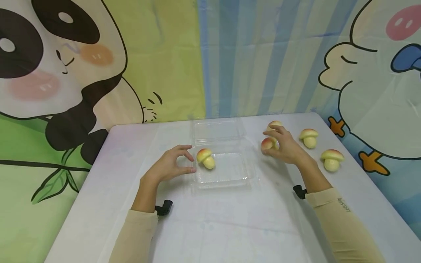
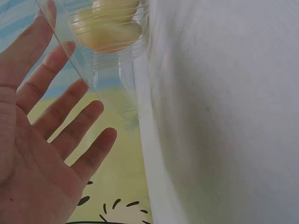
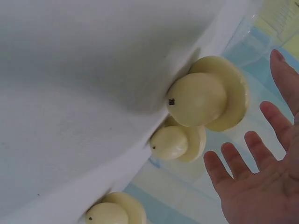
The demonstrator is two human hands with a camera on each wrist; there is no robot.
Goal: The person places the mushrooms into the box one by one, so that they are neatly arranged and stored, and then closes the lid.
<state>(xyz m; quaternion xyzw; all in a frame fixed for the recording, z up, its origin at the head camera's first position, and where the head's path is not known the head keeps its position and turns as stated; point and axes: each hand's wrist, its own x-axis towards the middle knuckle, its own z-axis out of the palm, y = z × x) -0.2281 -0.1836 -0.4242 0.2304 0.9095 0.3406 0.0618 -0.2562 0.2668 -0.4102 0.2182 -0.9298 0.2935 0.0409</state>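
five mushroom-shaped pieces (image 1: 332, 160), one clear container (image 1: 230, 168)

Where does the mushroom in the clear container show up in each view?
Head: mushroom just below picture centre, in the container's left part.
Left wrist: at the top, left of centre, seen through clear plastic.
Right wrist: not visible.
Shared landmark: the clear container, at the right wrist view's upper right corner.

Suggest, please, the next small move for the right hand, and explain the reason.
Probably the right hand should gently close its fingers around the nearest mushroom. The right wrist view shows the fingers apart from one another, with a gap before that mushroom, so it seems not yet gripped. Another mushroom lies in the clear container, with room beside it.
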